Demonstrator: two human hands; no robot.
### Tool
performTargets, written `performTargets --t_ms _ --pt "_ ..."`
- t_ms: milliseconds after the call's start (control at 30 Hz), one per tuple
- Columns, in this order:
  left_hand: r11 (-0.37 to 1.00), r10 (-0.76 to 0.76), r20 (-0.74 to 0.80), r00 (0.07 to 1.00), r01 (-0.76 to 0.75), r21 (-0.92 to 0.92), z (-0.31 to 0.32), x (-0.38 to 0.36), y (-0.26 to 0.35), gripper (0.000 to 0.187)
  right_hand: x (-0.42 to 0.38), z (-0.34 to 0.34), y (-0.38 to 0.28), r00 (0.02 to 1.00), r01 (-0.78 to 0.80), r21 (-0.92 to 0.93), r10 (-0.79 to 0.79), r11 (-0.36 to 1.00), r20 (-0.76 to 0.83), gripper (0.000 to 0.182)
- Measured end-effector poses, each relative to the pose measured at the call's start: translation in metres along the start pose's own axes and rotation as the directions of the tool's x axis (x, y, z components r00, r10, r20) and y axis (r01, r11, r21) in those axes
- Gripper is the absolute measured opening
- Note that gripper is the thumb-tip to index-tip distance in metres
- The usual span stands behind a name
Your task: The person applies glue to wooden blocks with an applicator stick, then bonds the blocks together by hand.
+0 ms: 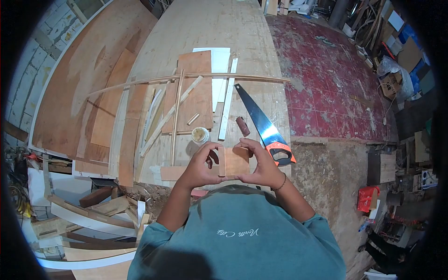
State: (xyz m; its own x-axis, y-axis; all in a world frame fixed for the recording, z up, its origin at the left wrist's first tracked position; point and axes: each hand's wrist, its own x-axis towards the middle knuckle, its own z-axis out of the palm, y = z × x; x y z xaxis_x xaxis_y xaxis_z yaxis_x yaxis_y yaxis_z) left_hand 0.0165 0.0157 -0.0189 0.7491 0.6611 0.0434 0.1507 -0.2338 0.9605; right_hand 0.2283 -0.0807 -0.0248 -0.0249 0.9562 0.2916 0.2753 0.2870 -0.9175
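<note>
Between my two hands is a small square wooden piece (236,161), held close to my chest over the near edge of the workbench. My left hand (204,165) grips its left side, fingers at the top and thumb at the bottom. On the opposite side my right hand (261,163) holds it the same way; a thin bracelet circles that wrist. Just beyond my left hand stands a small white jar (200,135) with pale yellowish contents. A handsaw (256,113) with an orange and black handle lies right of my right hand. A dark reddish roll (242,126) rests beyond the wooden piece.
Long thin wood strips (179,109) and a brown board (196,65) lie across the workbench (219,23), beside a white strip (228,102). Big plywood sheets (79,79) lean along the left. Offcuts (93,212) are piled at lower left. A red tiled floor (322,79) extends at right.
</note>
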Motion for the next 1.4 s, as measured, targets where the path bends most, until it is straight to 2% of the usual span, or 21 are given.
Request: performTargets --t_ms 233,333,400,433,500,533,600,633,700,733,800,867,900,967,1000,1033,1067,1100,1167,1267,1400 --pt "1.000 0.004 0.010 1.000 -0.004 0.030 0.000 -0.001 -0.002 0.080 -0.001 0.001 0.005 1.000 0.019 0.031 -0.019 0.999 0.006 0.093" --pt "0.999 0.015 -0.016 1.000 -0.014 0.044 0.002 -0.003 -0.003 0.088 0.000 -0.002 0.000 1.000 0.007 0.030 -0.007 1.000 0.010 0.090" --pt "0.988 0.002 -0.059 0.998 -0.011 -0.154 0.005 -0.005 -0.002 0.101 0.000 -0.002 -0.003 1.000 -0.004 0.021 0.003 1.000 0.011 0.086" --pt "0.988 0.003 -0.059 0.998 -0.012 -0.154 0.005 -0.006 -0.005 0.101 0.000 -0.002 -0.003 1.000 -0.017 0.015 0.016 1.000 0.013 0.086" --pt "0.926 -0.016 -0.003 1.000 0.013 -0.376 0.002 -0.005 -0.013 0.104 0.000 -0.002 -0.003 0.999 -0.028 0.009 0.028 1.000 0.015 0.086" --pt "0.926 -0.016 -0.002 1.000 0.014 -0.376 0.001 -0.005 -0.014 0.104 0.000 -0.001 0.000 1.000 -0.001 -0.033 0.001 0.999 0.009 0.090" --pt "0.659 -0.233 0.105 0.967 0.236 -0.714 0.000 -0.005 -0.014 0.075 -0.001 0.000 0.004 1.000 0.024 -0.074 -0.024 0.997 0.006 0.094" --pt "0.658 -0.235 0.103 0.967 0.236 -0.715 0.000 -0.004 -0.015 0.075 0.000 0.000 0.006 0.999 0.046 -0.141 -0.042 0.989 0.031 0.095" --pt "0.738 -0.372 0.193 0.908 0.416 -0.532 0.001 -0.002 -0.018 0.042 0.001 0.001 0.009 0.996 0.070 -0.205 -0.058 0.976 0.062 0.095" --pt "0.737 -0.373 0.191 0.908 0.415 -0.534 0.003 -0.002 -0.018 0.042 0.002 0.002 0.011 0.996 0.073 -0.196 -0.061 0.978 0.066 0.094" --pt "0.748 -0.384 0.101 0.918 0.373 -0.549 0.007 -0.001 -0.019 0.023 0.004 0.004 0.009 0.995 0.077 -0.188 -0.064 0.979 0.075 0.094" --pt "0.806 -0.339 0.044 0.940 0.314 -0.502 0.007 -0.003 -0.024 0.022 0.005 0.005 0.002 0.998 -0.061 -0.069 0.059 0.996 -0.022 0.086" --pt "0.857 -0.289 -0.009 0.957 0.255 -0.448 0.007 -0.004 -0.023 0.022 0.004 0.008 0.005 0.998 -0.062 -0.069 0.061 0.996 -0.020 0.086" --pt "0.895 -0.283 -0.056 0.958 0.243 -0.374 0.011 -0.008 -0.015 0.025 -0.001 0.015 0.020 0.963 -0.247 0.348 0.269 0.904 -0.013 0.066" --pt "0.927 -0.272 -0.100 0.957 0.233 -0.295 0.013 -0.010 -0.009 0.029 -0.002 0.018 0.026 0.963 -0.250 0.348 0.270 0.903 -0.009 0.066" --pt "0.926 -0.274 -0.104 0.956 0.233 -0.298 0.012 -0.011 -0.007 0.029 -0.003 0.020 0.031 0.963 -0.253 0.376 0.270 0.891 0.008 0.053" --pt "0.990 -0.106 -0.152 0.983 0.090 -0.110 0.012 -0.012 -0.005 0.029 -0.004 0.022 0.035 0.963 -0.256 0.404 0.269 0.878 0.025 0.041" --pt "0.995 0.068 -0.167 0.984 -0.054 0.087 0.012 -0.012 -0.004 0.029 -0.004 0.021 0.034 0.963 -0.258 0.402 0.269 0.879 0.031 0.041" --pt "0.990 0.098 -0.172 0.980 -0.078 0.116 0.011 -0.013 -0.002 0.030 -0.002 0.020 0.030 0.967 -0.244 0.247 0.256 0.938 -0.017 0.021" --pt "0.976 0.158 -0.171 0.973 -0.127 0.179 0.010 -0.013 0.000 0.031 0.002 0.018 0.026 0.975 -0.212 0.244 0.222 0.946 -0.013 0.017" --pt "0.989 0.123 -0.200 0.972 -0.104 0.107 0.011 -0.014 0.000 0.031 0.001 0.013 0.031 0.973 -0.225 0.192 0.212 0.955 0.085 0.019"
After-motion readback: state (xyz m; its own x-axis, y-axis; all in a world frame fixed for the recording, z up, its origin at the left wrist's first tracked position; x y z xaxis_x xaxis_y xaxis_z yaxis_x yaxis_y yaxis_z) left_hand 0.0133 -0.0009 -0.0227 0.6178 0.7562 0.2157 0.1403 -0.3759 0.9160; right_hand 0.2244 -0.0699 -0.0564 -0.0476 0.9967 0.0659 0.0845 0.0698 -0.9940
